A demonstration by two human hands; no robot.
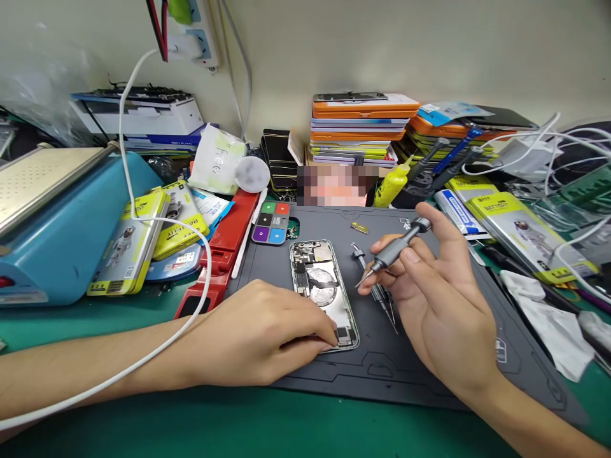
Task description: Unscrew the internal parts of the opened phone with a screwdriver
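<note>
grey repair mat (477,305) is shown on the green counter (238,426), with both forearms laid in from the near edge. the left hand (258,334) is held palm down, its fingers curled narrowly and pressed on the lower end of the opened phone (322,289), which is thereby pinned flat on the mat. the right hand (439,305) is raised just right of the phone, fingers closed about a metal screwdriver (394,249); its tip is angled down-left, close to the phone's right edge but apart from it. spare screwdrivers (377,289) are seen on the mat beneath that hand.
</note>
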